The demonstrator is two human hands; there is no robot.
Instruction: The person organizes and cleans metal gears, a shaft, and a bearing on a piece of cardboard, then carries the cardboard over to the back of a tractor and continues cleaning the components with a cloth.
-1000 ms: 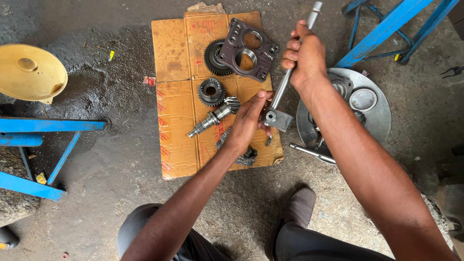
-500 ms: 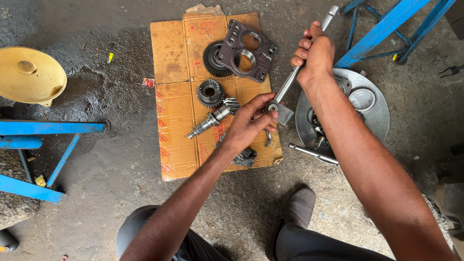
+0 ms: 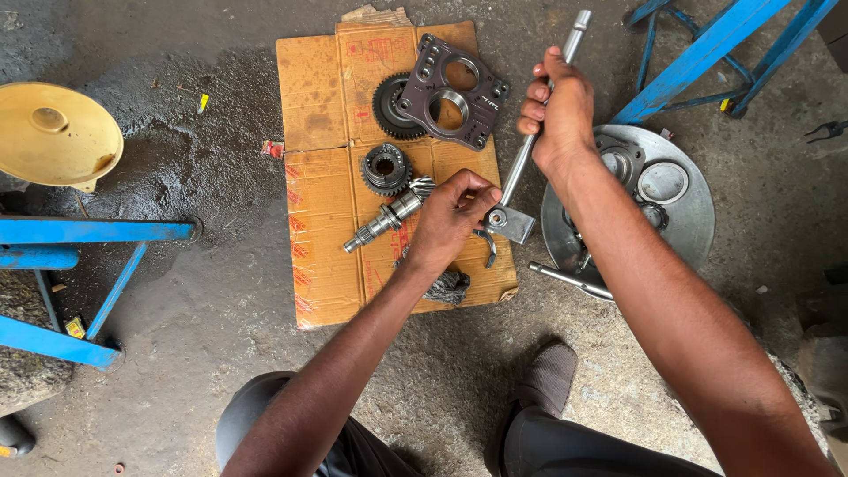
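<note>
A steel rod [image 3: 541, 115] is gripped near its top by the right hand [image 3: 555, 110]; its square foot (dull metal) is pinched by the left hand [image 3: 452, 216] over worn cardboard [image 3: 322, 177].

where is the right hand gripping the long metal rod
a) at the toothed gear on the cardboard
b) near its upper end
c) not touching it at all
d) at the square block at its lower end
b: the right hand is wrapped around the long metal rod near its upper end, while the left hand is down by the square block at its lower end.
</note>
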